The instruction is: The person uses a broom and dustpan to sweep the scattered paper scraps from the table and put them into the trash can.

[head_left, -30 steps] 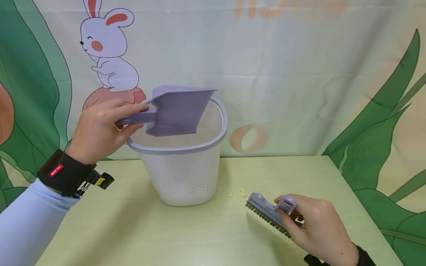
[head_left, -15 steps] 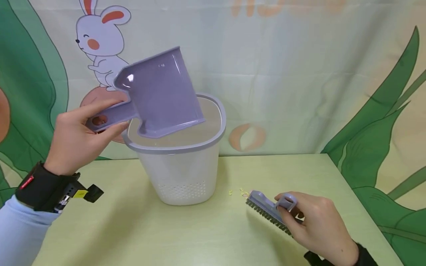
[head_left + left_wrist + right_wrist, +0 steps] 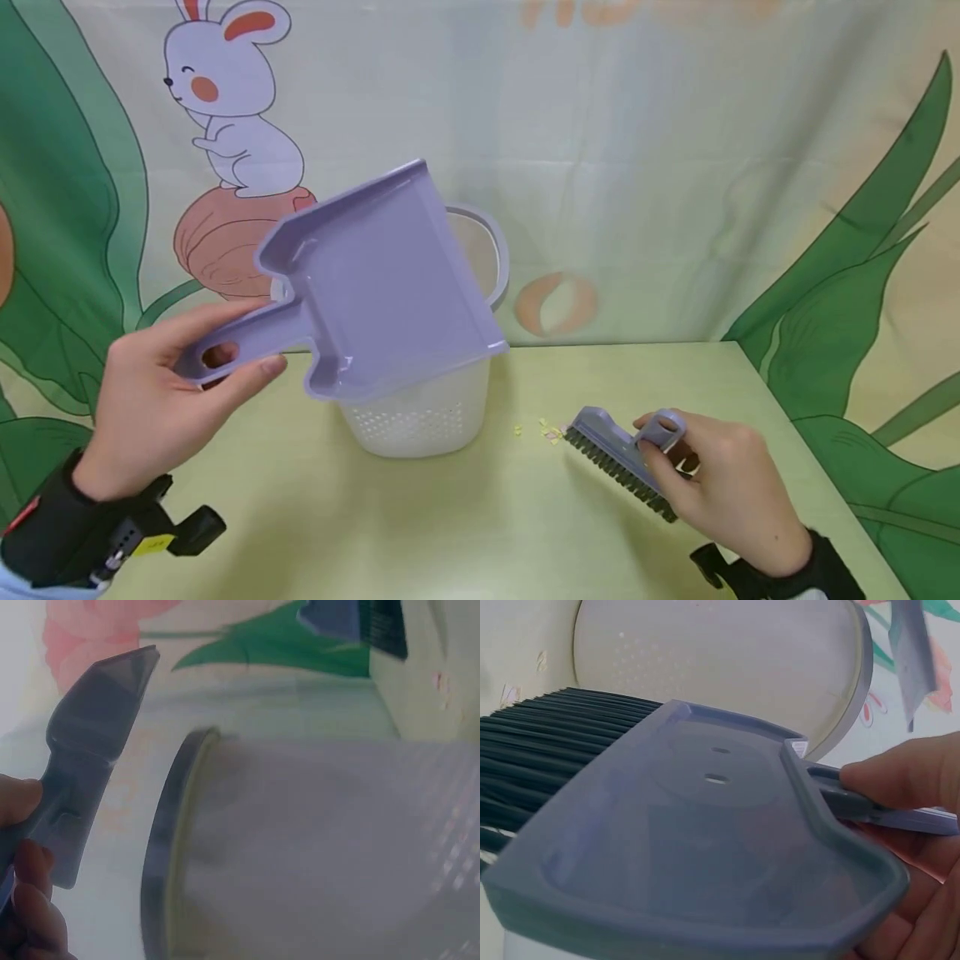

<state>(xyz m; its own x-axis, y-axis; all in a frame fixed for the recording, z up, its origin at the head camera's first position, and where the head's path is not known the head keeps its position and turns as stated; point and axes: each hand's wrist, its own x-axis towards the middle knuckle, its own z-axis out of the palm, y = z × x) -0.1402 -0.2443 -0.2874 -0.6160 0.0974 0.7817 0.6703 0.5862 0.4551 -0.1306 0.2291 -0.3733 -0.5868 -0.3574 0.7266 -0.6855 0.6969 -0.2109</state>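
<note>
My left hand (image 3: 168,392) grips the handle of a purple dustpan (image 3: 382,283), whose inner face shows bare in the head view. The pan is held up in front of a white bin (image 3: 420,421) with a purple rim (image 3: 498,258) and covers much of it. On the right, my right hand (image 3: 720,483) holds a small purple hand brush (image 3: 615,454) by its handle, dark bristles pointing down and left. Just past the brush's far end lie small yellow and pink scraps (image 3: 550,430) on the table. In the right wrist view, the brush back (image 3: 705,817) fills the foreground.
The pale table (image 3: 450,533) carries the bin near its back edge. Behind it hangs a printed cloth (image 3: 660,167) with a rabbit and green leaves. Both wrists wear black straps (image 3: 82,525) with small devices.
The dustpan has turned from tipped over the bin to face up toward the head camera, moving up, then down and nearer. The brush has shifted slightly up and right.
</note>
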